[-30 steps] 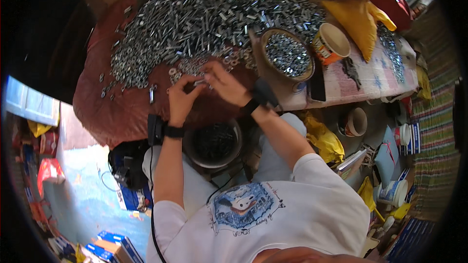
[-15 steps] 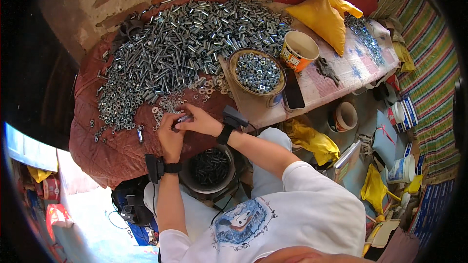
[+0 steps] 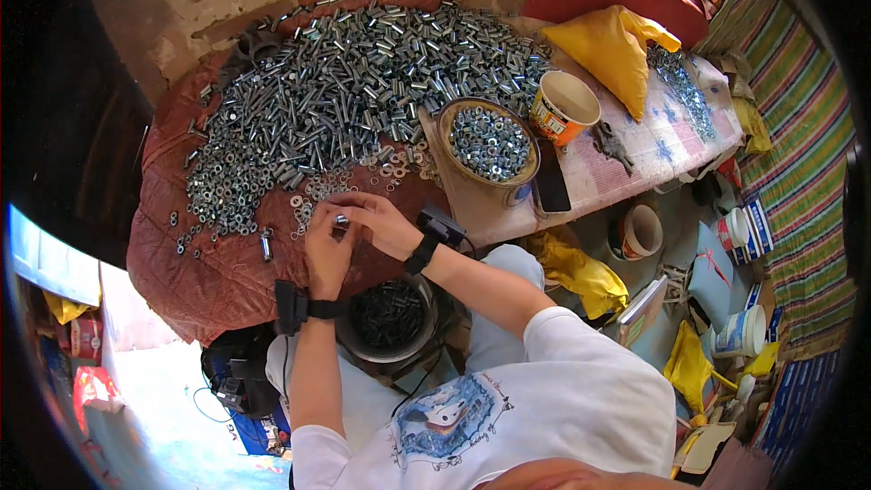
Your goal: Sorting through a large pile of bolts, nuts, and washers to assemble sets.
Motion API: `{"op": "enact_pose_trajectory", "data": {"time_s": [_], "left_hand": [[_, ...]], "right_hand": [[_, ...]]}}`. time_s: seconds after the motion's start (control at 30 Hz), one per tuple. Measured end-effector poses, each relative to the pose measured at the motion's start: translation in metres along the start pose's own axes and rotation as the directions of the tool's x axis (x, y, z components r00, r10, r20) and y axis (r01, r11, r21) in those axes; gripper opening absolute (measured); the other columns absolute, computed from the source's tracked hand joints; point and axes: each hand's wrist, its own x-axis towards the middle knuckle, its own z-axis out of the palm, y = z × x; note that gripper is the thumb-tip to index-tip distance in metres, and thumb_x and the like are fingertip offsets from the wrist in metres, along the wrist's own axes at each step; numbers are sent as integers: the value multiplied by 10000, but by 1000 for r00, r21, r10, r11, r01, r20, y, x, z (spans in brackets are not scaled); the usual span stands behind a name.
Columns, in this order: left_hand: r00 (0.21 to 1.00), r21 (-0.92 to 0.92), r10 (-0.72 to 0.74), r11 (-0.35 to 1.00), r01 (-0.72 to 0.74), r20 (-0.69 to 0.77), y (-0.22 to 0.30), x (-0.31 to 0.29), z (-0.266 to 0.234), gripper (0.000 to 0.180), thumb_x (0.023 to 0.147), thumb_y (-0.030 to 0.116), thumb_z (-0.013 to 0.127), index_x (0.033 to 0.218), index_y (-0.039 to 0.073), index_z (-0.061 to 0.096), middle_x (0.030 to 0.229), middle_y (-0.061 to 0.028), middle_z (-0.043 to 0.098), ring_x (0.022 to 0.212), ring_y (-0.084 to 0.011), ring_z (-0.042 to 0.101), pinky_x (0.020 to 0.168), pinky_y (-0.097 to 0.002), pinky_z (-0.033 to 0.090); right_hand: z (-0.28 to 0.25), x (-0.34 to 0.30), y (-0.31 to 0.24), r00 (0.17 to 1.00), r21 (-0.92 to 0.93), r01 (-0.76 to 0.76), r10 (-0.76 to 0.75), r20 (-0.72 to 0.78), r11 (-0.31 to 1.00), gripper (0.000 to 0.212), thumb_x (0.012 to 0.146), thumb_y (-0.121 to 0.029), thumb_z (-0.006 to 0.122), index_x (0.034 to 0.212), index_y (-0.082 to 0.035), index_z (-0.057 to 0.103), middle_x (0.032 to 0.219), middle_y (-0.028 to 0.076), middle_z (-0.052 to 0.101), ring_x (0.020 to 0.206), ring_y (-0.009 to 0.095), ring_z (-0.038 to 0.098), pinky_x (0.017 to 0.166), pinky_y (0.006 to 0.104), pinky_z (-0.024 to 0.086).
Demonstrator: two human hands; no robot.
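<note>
Over the near edge of the red-brown padded counter [image 3: 227, 281], in the head view, the left hand [image 3: 327, 259] and the right hand [image 3: 376, 220] meet around a small metal piece [image 3: 341, 220]. The left grip appears to pinch it between thumb and fingers; whether the right grip also bears on it I cannot tell, as the fingers overlap.

Just beyond the fingers lie loose washers [image 3: 313, 192], with nuts [image 3: 222, 200] farther left and a broad heap of metal sleeves [image 3: 363, 82] at the far side. One bolt-like part [image 3: 267, 244] lies apart, left of the hands. Right of the heap stands a bowl [image 3: 481, 179] of nuts, next to an orange and cream tub [image 3: 551, 123].

Slack fingertips could drop the piece, likely into the basin [image 3: 386, 355] of dark parts between the knees, where it would be hard to pick out. Washers so close to the knuckles could be scattered by a careless sweep. The black box [image 3: 442, 227] on the right wrist, near the bowl, could knock it if the forearm swings far and right, spilling nuts.
</note>
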Motion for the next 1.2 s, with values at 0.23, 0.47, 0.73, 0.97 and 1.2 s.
{"op": "enact_pose_trajectory", "data": {"time_s": [0.23,0.47,0.73,0.97,1.2], "left_hand": [[996,40,13,999,-10,-92,2,-12,9,209,791,54,612,988,8,563,961,-128,561,883,-291,571,740,-320,449],[996,-22,-38,999,37,-76,-10,-6,3,187,804,56,593,988,22,601,957,-148,558,913,-320,547,788,-335,432],[992,189,-122,974,124,-22,-32,-8,-12,218,803,88,592,1007,11,605,953,-158,559,911,-322,547,802,-362,428],[984,136,-175,975,177,-25,-25,-12,-17,276,782,103,619,1036,3,582,966,-153,603,862,-285,591,753,-352,456],[965,-48,-263,964,262,-12,-18,-10,-17,277,750,104,662,1002,7,598,856,-113,653,784,-208,633,692,-296,481]], "right_hand": [[9,-2,7,999,58,5,-3,-36,998,368,929,-201,462,1246,-19,426,1144,57,524,1121,160,455,939,295,357],[-31,8,-18,957,-718,203,-291,1,665,268,910,-185,494,1110,-13,542,1060,75,553,974,145,521,841,282,417],[-97,-3,-57,891,-999,-44,-452,-47,17,268,747,65,474,984,-2,580,883,221,591,832,392,562,761,406,449],[-104,13,-43,927,-998,16,-373,41,-68,296,674,70,584,956,-19,585,1033,219,478,912,409,510,789,410,446],[-92,14,-50,907,-976,21,-407,111,-218,137,693,-15,636,830,-11,639,844,158,544,808,329,557,720,399,452]]}}
